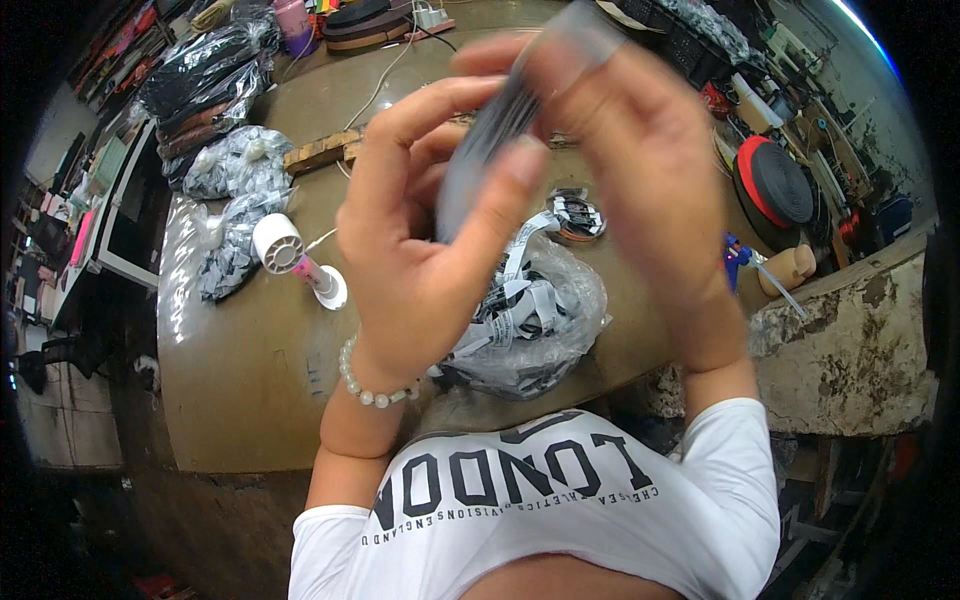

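My left hand (400, 235), with a beaded bracelet at its wrist, grips a dark grey flat bundle (472, 170) between thumb and fingers. The bundle is smeared by motion, so its exact kind is unclear. At its upper end is my right hand (645, 150), also blurred, with fingers bent around that end and a greyish translucent patch beside them. Below the hands, a clear plastic bag (575, 325) lies open on the table, full of dark coiled pieces with white printed tags (515, 325). A coiled dark strap piece (577, 215) lies just beyond the bag.
On the brown table (250, 400), a small white fan (280, 245) stands at left, near plastic-wrapped bundles (235, 165). A wooden strip (322, 153) lies behind my hands. At right are a black-and-red strap roll (775, 180) and a blue glue gun (737, 255).
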`<action>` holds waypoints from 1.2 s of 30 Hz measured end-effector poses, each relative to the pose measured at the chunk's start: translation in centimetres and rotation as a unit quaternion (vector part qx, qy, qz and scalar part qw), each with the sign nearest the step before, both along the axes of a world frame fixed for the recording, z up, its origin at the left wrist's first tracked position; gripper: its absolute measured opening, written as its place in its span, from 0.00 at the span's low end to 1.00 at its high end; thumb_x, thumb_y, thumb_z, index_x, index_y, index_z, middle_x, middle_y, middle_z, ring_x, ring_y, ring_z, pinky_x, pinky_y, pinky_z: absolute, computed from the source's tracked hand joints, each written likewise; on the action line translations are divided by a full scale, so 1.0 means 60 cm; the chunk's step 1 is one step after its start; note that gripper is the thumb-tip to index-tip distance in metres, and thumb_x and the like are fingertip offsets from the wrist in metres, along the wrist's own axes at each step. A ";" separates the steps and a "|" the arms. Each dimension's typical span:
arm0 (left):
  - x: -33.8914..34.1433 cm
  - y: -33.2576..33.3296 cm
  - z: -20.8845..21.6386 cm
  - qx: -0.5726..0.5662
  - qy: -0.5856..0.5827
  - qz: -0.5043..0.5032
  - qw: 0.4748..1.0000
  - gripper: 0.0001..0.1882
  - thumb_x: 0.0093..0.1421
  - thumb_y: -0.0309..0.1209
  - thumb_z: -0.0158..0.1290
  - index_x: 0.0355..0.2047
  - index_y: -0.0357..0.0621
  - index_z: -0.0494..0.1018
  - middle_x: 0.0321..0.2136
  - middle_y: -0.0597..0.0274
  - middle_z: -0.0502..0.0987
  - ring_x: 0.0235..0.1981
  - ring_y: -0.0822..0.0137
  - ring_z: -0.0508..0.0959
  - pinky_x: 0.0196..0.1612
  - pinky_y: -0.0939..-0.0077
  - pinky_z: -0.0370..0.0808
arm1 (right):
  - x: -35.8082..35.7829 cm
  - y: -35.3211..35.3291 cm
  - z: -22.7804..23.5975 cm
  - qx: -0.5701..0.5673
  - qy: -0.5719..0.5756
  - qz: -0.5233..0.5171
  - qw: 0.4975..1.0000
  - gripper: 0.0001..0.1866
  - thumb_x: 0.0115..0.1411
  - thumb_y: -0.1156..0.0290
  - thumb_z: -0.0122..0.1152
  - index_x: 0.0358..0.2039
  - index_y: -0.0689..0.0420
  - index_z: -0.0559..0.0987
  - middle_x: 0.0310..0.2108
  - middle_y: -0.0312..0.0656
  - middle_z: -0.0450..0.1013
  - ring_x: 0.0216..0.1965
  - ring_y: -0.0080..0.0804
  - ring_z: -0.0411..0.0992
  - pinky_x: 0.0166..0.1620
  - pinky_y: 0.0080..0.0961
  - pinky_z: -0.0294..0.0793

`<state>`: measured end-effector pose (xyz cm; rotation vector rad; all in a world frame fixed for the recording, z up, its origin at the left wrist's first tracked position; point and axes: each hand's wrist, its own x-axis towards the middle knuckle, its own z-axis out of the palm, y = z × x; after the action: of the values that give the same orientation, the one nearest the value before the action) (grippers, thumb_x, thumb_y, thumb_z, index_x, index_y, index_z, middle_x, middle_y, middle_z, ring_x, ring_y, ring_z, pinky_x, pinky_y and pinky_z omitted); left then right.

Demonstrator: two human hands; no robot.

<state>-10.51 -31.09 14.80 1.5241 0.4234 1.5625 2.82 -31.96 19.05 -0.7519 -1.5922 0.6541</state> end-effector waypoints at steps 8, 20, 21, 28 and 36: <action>0.004 0.026 -0.125 -0.022 0.296 -0.264 0.918 0.09 0.53 0.31 0.56 0.32 0.40 0.71 0.24 0.64 0.73 0.28 0.74 0.72 0.33 0.79 0.69 | 0.197 -0.005 0.121 0.052 -0.193 -0.237 0.951 0.16 0.61 0.65 0.50 0.45 0.61 0.73 0.42 0.38 0.68 0.35 0.23 0.66 0.41 0.21 0.69; 0.009 0.074 -0.261 0.095 0.445 -0.139 0.880 0.13 0.49 0.36 0.56 0.35 0.46 0.73 0.32 0.60 0.74 0.40 0.60 0.70 0.45 0.67 0.59 | 0.432 -0.203 0.122 -0.147 -0.415 -0.464 0.769 0.17 0.59 0.64 0.52 0.47 0.56 0.72 0.46 0.40 0.64 0.43 0.30 0.61 0.46 0.29 0.64; 0.009 0.073 -0.266 0.099 0.436 -0.132 0.885 0.14 0.48 0.35 0.56 0.35 0.46 0.73 0.32 0.60 0.74 0.40 0.60 0.70 0.45 0.67 0.60 | 0.442 -0.223 0.119 -0.165 -0.423 -0.472 0.756 0.17 0.58 0.64 0.52 0.47 0.56 0.71 0.47 0.40 0.64 0.43 0.30 0.60 0.46 0.30 0.64; -0.004 0.067 -0.235 0.125 0.497 -0.161 0.844 0.19 0.44 0.27 0.54 0.40 0.44 0.71 0.39 0.58 0.73 0.45 0.57 0.69 0.48 0.67 0.63 | 0.462 -0.299 0.118 -0.249 -0.455 -0.488 0.702 0.19 0.57 0.64 0.53 0.49 0.53 0.71 0.49 0.40 0.61 0.48 0.34 0.57 0.49 0.34 0.61; -0.044 0.096 -0.049 0.096 0.261 -0.342 0.898 0.38 0.50 0.42 0.56 0.59 0.43 0.55 0.58 0.50 0.58 0.58 0.57 0.59 0.59 0.62 0.55 | 0.357 -0.197 0.187 -0.212 -0.518 -0.344 0.754 0.21 0.56 0.63 0.55 0.50 0.51 0.70 0.52 0.41 0.59 0.53 0.39 0.54 0.53 0.40 0.57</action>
<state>-13.16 -25.35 11.83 1.9672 -0.0051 0.6500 24.23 -43.76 30.25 -2.1914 -1.9034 -0.0403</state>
